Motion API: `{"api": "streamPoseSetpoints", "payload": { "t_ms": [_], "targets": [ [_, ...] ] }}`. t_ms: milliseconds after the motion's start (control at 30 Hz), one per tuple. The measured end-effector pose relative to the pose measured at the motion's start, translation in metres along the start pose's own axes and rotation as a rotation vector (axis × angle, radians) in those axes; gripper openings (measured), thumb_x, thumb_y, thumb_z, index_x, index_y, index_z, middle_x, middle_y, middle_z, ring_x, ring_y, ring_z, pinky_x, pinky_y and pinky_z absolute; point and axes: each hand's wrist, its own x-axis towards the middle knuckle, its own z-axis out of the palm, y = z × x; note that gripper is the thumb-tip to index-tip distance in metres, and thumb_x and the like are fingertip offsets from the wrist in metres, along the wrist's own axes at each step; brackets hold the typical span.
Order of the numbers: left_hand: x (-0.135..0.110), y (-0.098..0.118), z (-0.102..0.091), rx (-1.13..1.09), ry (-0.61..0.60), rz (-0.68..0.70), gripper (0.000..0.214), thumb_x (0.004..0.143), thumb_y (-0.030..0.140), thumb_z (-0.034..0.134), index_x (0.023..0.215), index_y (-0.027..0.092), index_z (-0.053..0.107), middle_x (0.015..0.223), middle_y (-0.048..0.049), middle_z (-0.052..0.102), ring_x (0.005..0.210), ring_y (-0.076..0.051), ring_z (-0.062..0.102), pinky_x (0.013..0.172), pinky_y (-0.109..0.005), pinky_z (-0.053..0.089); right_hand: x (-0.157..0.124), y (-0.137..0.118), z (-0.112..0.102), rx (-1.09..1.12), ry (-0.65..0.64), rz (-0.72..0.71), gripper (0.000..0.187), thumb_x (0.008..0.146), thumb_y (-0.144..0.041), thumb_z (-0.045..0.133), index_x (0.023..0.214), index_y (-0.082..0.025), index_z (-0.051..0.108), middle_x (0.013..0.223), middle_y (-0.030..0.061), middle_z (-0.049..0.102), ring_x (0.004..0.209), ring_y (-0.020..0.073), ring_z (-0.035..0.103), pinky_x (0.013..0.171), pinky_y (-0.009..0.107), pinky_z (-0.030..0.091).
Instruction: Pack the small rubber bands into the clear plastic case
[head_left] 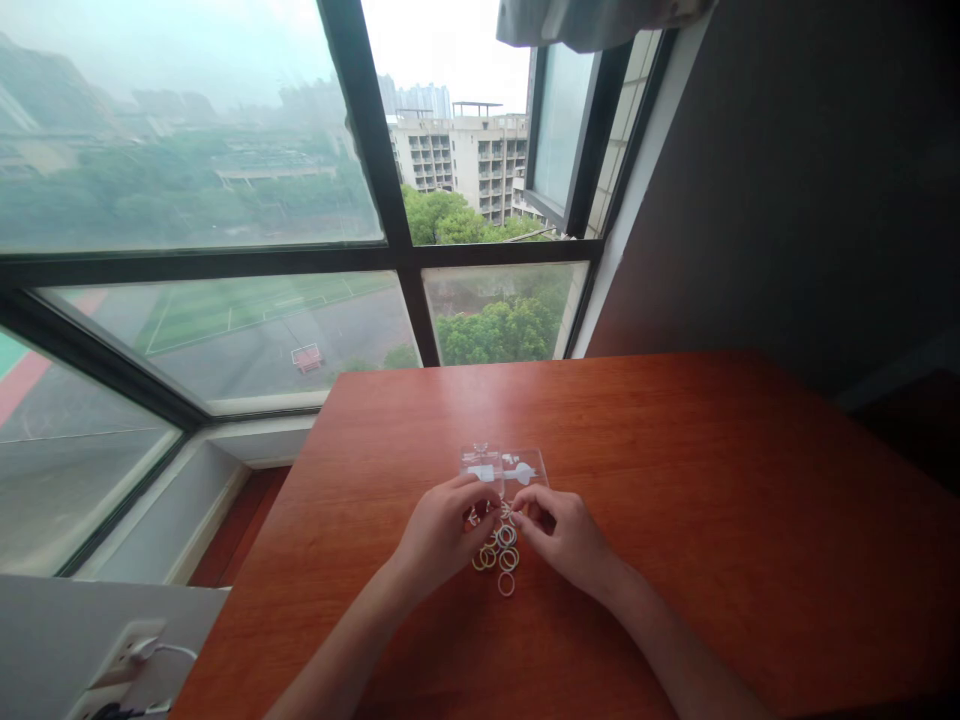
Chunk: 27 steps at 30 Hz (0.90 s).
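Observation:
Both my hands are over the table, just in front of a clear plastic box (541, 470). My left hand (448, 528) is curled, thumb and index finger brought together; whatever is between them is too small to make out. Opposite it, my right hand (566, 535) pinches too, its fingertips a short gap from the left ones, and what it holds I cannot tell. Below the fingertips lies a loose pile of small pale rings (507, 558), white and yellowish, with one ring (506, 584) lying nearest me. Small white pieces (523, 473) show in the box.
The reddish-brown wooden table (675, 480) stretches out on both sides. Beyond its far edge are dark-framed windows (409, 255), one pane swung open. A wall socket with a white plug (142, 650) sits low at the left, and a dark wall (787, 180) rises at the right.

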Motion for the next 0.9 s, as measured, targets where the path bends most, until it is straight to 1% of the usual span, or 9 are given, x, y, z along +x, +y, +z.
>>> {"api": "streamPoseSetpoints", "payload": {
  "t_ms": [133, 200, 233, 367, 533, 667, 767, 900],
  "targets": [
    [0.009, -0.017, -0.005, 0.044, 0.227, -0.074, 0.016, 0.087, 0.026, 0.052, 0.083, 0.017, 0.065, 0.071, 0.0002, 0.056, 0.06, -0.01, 0.046, 0.059, -0.02, 0.036, 0.0, 0.003, 0.0, -0.106, 0.0, 0.004, 0.011, 0.087, -0.027, 0.055, 0.088, -0.021, 0.065, 0.062, -0.003, 0.058, 0.055, 0.0114, 0.052, 0.056, 0.022, 0.038],
    [0.015, -0.027, -0.007, 0.053, 0.286, -0.098, 0.017, 0.087, 0.026, 0.052, 0.084, 0.017, 0.065, 0.073, -0.0003, 0.057, 0.06, -0.01, 0.046, 0.059, -0.021, 0.037, 0.0, 0.004, -0.001, -0.166, -0.009, 0.004, 0.011, 0.088, -0.025, 0.055, 0.087, -0.022, 0.065, 0.065, -0.0022, 0.062, 0.058, 0.0124, 0.055, 0.059, 0.023, 0.039],
    [0.018, -0.031, -0.006, 0.058, 0.292, -0.105, 0.017, 0.087, 0.026, 0.052, 0.085, 0.017, 0.066, 0.074, -0.0004, 0.057, 0.061, -0.01, 0.047, 0.06, -0.021, 0.038, 0.0, 0.004, -0.001, -0.191, -0.015, 0.004, 0.01, 0.087, -0.025, 0.055, 0.086, -0.022, 0.065, 0.067, -0.0021, 0.064, 0.059, 0.0129, 0.057, 0.061, 0.023, 0.039],
    [0.024, -0.043, 0.0, 0.068, 0.287, -0.111, 0.018, 0.087, 0.028, 0.053, 0.088, 0.017, 0.067, 0.074, -0.0002, 0.058, 0.063, -0.011, 0.05, 0.062, -0.021, 0.039, -0.001, 0.005, -0.002, -0.262, -0.03, 0.008, 0.01, 0.087, -0.023, 0.056, 0.087, -0.023, 0.066, 0.073, -0.0018, 0.068, 0.064, 0.0144, 0.061, 0.063, 0.024, 0.041],
    [0.021, -0.053, 0.002, 0.032, 0.253, -0.082, 0.023, 0.09, 0.031, 0.05, 0.101, 0.017, 0.065, 0.08, -0.001, 0.057, 0.062, -0.01, 0.05, 0.063, -0.022, 0.041, -0.001, 0.005, 0.0, -0.316, -0.067, 0.003, 0.014, 0.088, -0.023, 0.054, 0.093, -0.025, 0.067, 0.085, -0.0007, 0.072, 0.075, 0.0167, 0.066, 0.069, 0.025, 0.043],
    [0.016, -0.059, 0.0, 0.025, 0.189, -0.016, 0.02, 0.09, 0.03, 0.051, 0.098, 0.018, 0.065, 0.078, -0.0013, 0.058, 0.065, -0.012, 0.051, 0.063, -0.022, 0.041, -0.001, 0.0, 0.002, -0.355, -0.124, -0.018, 0.023, 0.089, -0.021, 0.05, 0.104, -0.027, 0.066, 0.095, -0.0007, 0.073, 0.083, 0.0174, 0.067, 0.073, 0.025, 0.043],
    [0.015, -0.059, 0.002, 0.052, 0.152, -0.001, 0.018, 0.09, 0.029, 0.051, 0.095, 0.018, 0.065, 0.076, -0.0009, 0.058, 0.065, -0.012, 0.05, 0.062, -0.022, 0.04, -0.001, -0.005, 0.002, -0.402, -0.161, -0.025, 0.024, 0.089, -0.02, 0.049, 0.104, -0.028, 0.066, 0.096, -0.0006, 0.073, 0.085, 0.0179, 0.067, 0.072, 0.025, 0.042],
    [0.014, -0.054, 0.005, 0.103, 0.151, -0.038, 0.018, 0.09, 0.03, 0.05, 0.094, 0.019, 0.064, 0.076, -0.0006, 0.059, 0.065, -0.012, 0.051, 0.062, -0.022, 0.039, -0.001, -0.007, 0.001, -0.444, -0.182, -0.022, 0.018, 0.09, -0.023, 0.049, 0.097, -0.027, 0.065, 0.09, -0.0013, 0.073, 0.083, 0.0175, 0.067, 0.068, 0.024, 0.039]
  ]
}}
